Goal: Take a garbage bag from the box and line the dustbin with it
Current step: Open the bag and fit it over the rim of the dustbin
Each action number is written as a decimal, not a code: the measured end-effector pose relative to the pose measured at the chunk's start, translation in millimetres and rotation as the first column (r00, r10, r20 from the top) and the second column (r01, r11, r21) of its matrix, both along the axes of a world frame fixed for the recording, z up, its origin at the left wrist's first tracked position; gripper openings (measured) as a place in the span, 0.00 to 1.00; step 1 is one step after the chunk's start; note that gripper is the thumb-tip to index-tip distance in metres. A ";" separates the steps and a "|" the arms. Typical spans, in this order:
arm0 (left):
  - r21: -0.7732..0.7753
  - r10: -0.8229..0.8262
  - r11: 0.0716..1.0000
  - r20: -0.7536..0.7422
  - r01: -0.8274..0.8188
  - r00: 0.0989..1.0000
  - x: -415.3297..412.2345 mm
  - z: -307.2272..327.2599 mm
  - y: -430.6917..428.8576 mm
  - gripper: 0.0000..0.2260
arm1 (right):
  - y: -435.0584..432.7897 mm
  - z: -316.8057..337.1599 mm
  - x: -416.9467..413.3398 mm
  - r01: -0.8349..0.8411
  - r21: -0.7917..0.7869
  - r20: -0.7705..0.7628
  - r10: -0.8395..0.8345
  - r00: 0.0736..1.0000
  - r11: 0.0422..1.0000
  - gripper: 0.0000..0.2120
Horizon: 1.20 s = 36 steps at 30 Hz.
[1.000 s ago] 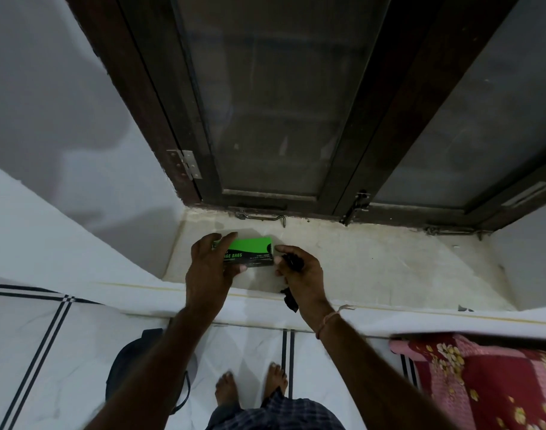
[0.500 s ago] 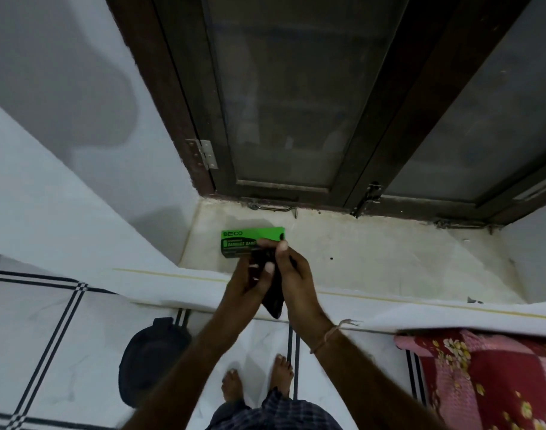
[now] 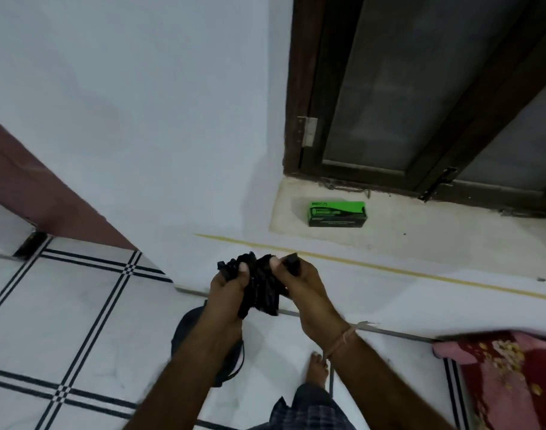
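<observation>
The garbage bag [image 3: 261,285], a crumpled black bundle, is now fully out of the box [image 3: 337,214] and held in the air between both hands, in front of the ledge edge; half a second ago it was only emerging at the box mouth, with both hands at the box. The box now lies alone on the window sill [image 3: 420,243], flat on its long side, well apart from the hands and touched by neither. The view has also swung left, so the window frame [image 3: 299,88] sits at the upper right.

The left hand [image 3: 226,293] grips the left part of the bundle: the fingers are closed around the plastic, with the thumb pressed on top and folds of the bag protruding above the knuckles. The right hand [image 3: 306,287] pinches the right part: thumb and fingers are closed on the material, and a rolled black end projects above the fingertips. A loose portion of the bag hangs down between the two palms.

Below the left forearm a dark round object [image 3: 188,327] rests on the tiled floor [image 3: 79,321]; whether it is the dustbin cannot be told. A bare foot [image 3: 316,369] stands on the floor, and a red floral cloth [image 3: 507,377] lies at the lower right
</observation>
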<state>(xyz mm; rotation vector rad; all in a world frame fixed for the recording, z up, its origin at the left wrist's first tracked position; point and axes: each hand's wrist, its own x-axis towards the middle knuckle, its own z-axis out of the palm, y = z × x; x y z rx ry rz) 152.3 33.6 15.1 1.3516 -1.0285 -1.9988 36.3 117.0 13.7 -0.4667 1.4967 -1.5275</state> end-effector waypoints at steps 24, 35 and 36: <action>0.101 -0.085 0.990 -0.147 0.101 0.985 348.2 12.6 -17.2 0.18 | 0.9 30.2 314.2 0.044 0.141 0.061 -0.053 0.997 0.989 0.04; -0.252 0.003 0.967 -0.063 -0.019 0.998 357.1 10.3 18.8 0.13 | 14.7 35.0 341.7 -0.055 0.161 0.299 0.004 0.954 0.985 0.21; -0.253 0.028 0.967 -0.053 -0.040 0.998 360.8 9.7 20.6 0.12 | 12.8 32.8 345.1 -0.002 0.166 0.272 -0.044 0.961 0.986 0.18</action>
